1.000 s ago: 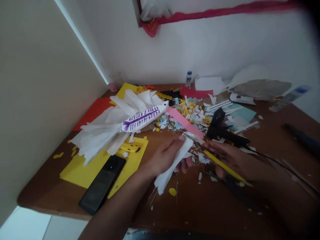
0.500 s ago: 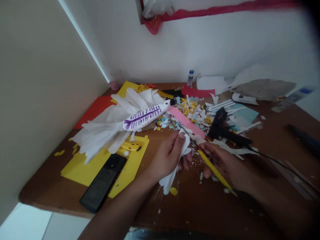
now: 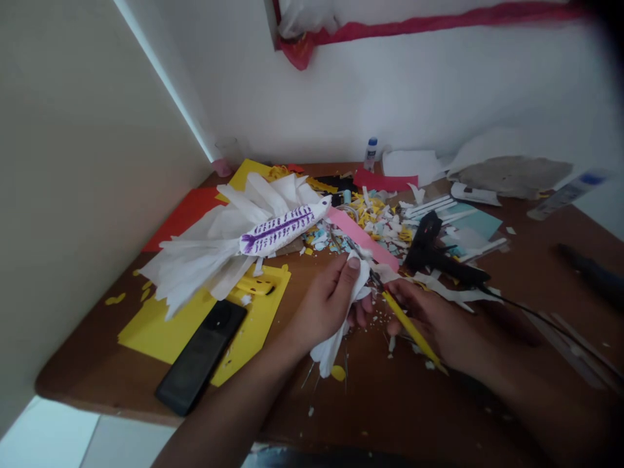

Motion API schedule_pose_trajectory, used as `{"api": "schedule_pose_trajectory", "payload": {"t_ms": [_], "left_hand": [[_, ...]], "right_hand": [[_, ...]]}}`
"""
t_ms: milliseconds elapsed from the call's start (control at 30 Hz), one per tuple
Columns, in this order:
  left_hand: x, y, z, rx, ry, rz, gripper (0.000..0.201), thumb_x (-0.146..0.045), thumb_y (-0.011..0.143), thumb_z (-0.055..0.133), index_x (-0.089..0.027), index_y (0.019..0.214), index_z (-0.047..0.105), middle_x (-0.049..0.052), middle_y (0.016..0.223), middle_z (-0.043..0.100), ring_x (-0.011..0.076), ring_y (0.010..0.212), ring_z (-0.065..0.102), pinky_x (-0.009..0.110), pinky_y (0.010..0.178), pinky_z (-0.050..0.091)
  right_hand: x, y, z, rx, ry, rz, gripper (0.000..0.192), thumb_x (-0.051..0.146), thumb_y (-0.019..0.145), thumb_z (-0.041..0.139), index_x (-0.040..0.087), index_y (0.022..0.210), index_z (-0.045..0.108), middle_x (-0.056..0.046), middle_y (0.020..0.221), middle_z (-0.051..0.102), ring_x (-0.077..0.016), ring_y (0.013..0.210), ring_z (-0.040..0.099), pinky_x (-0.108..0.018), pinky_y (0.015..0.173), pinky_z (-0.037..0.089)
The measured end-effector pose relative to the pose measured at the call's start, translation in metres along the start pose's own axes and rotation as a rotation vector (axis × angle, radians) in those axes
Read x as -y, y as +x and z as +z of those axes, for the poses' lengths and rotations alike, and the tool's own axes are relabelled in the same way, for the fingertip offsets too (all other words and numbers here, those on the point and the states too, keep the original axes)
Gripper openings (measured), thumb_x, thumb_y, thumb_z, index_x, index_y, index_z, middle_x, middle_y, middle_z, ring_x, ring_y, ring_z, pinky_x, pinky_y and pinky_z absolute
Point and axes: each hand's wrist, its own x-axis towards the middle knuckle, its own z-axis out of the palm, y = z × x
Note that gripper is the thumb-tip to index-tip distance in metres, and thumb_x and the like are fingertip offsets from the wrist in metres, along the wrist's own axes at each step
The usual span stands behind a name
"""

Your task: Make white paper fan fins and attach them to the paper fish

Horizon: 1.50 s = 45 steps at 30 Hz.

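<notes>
Left hand is clenched around a piece of white paper, thumb on top near its far end, the rest of the sheet hanging down toward the near edge of the wooden table. Right hand grips a pair of scissors with yellow handles, the dark blades pointing left toward the far end of the paper, right beside the left thumb and fingertips. How far the blades are parted is too blurred to tell.

That closeness is the main hazard: the tips sit almost against the left hand's fingers, so a cut taken without sliding the fingers back could nick them. Because the paper is thin and held only at one end, it may well buckle or tear instead of cutting cleanly, especially if the blades bite at an angle.

Just beyond the hands lies a pile of paper scraps, with a pink strip and a black glue gun on the right, its cord trailing near the right wrist; snagging it could drag the gun across the table. On the left, a white paper bird rests over yellow card, a phone beside it.
</notes>
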Motion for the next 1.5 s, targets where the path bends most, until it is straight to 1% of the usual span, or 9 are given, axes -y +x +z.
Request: {"api": "schedule_pose_trajectory", "payload": {"t_ms": [200,400,500,800,933,1100,1233,1400,1500], "left_hand": [[0.000,0.004,-0.002,0.006,0.001,-0.027,0.048,-0.070,0.103,0.058,-0.023,0.092,0.061,0.002,0.072,0.073,0.0152,0.045,0.063,0.024,0.040,0.042],[-0.001,0.011,-0.008,-0.070,-0.117,-0.119,0.049,-0.070,0.098,0.065,-0.022,0.094,0.065,0.002,0.065,0.068,0.0155,0.042,0.060,0.024,0.039,0.041],[0.000,0.015,-0.010,-0.116,-0.181,-0.168,0.046,-0.068,0.099,0.065,-0.021,0.096,0.067,0.001,0.062,0.065,0.0147,0.041,0.057,0.024,0.038,0.040],[0.004,0.026,-0.017,-0.214,-0.489,-0.284,0.051,-0.070,0.096,0.069,-0.020,0.094,0.061,-0.003,0.071,0.057,0.0083,0.047,0.049,0.020,0.042,0.041],[0.013,0.029,-0.018,-0.232,-0.584,-0.194,0.048,-0.067,0.097,0.072,-0.020,0.095,0.059,-0.004,0.075,0.055,0.0076,0.053,0.048,0.020,0.048,0.044],[0.018,0.028,-0.011,-0.290,-0.637,-0.126,0.045,-0.063,0.100,0.070,-0.020,0.097,0.060,-0.003,0.078,0.056,0.0084,0.058,0.048,0.022,0.054,0.047],[0.015,0.025,-0.004,-0.360,-0.623,-0.098,0.041,-0.062,0.103,0.065,-0.021,0.101,0.062,-0.003,0.078,0.058,0.0109,0.060,0.050,0.024,0.059,0.049],[0.011,0.024,0.000,-0.333,-0.674,-0.037,0.037,-0.059,0.105,0.064,-0.022,0.104,0.062,-0.002,0.081,0.061,0.0125,0.065,0.056,0.026,0.065,0.052],[0.010,0.023,0.001,-0.238,-0.686,-0.042,0.054,-0.072,0.104,0.055,-0.020,0.109,0.068,0.006,0.096,0.072,0.0202,0.084,0.070,0.035,0.082,0.061]], "right_hand": [[0.000,-0.001,-0.009,0.029,0.049,0.063,0.031,0.058,0.102,0.061,0.030,0.110,0.071,-0.006,0.103,0.082,-0.0273,0.087,0.078,-0.040,0.083,0.064],[-0.012,0.004,-0.037,-0.243,-0.788,0.040,0.040,0.052,0.094,0.076,0.024,0.123,0.075,-0.009,0.099,0.084,-0.0311,0.087,0.079,-0.036,0.074,0.057],[-0.015,0.005,-0.040,-0.227,-1.151,0.063,0.037,0.045,0.098,0.072,0.022,0.127,0.076,-0.013,0.113,0.083,-0.0339,0.096,0.080,-0.035,0.069,0.053],[-0.016,0.000,-0.039,-0.237,-1.290,-0.033,0.035,0.045,0.106,0.064,0.019,0.126,0.077,-0.014,0.118,0.081,-0.0335,0.106,0.076,-0.037,0.073,0.054],[0.008,-0.006,-0.026,-0.359,-1.083,-0.124,0.040,0.050,0.112,0.051,0.022,0.117,0.079,-0.014,0.111,0.081,-0.0344,0.110,0.074,-0.040,0.082,0.055],[0.031,-0.003,0.011,-0.081,-0.499,-0.019,0.048,0.060,0.109,0.053,0.026,0.136,0.073,-0.011,0.126,0.082,-0.0314,0.107,0.078,-0.042,0.092,0.058],[0.028,0.012,0.026,0.126,-0.220,0.025,0.042,0.060,0.106,0.060,0.024,0.115,0.079,-0.005,0.104,0.083,-0.0288,0.099,0.077,-0.037,0.084,0.057],[0.019,0.023,0.023,0.136,-0.152,0.062,0.038,0.058,0.097,0.073,0.021,0.093,0.080,0.001,0.082,0.075,-0.0196,0.074,0.066,-0.029,0.068,0.050],[0.018,0.023,0.018,0.087,-0.107,0.050,0.036,0.057,0.098,0.072,0.022,0.096,0.081,0.001,0.085,0.076,-0.0187,0.075,0.066,-0.028,0.070,0.050]]}}
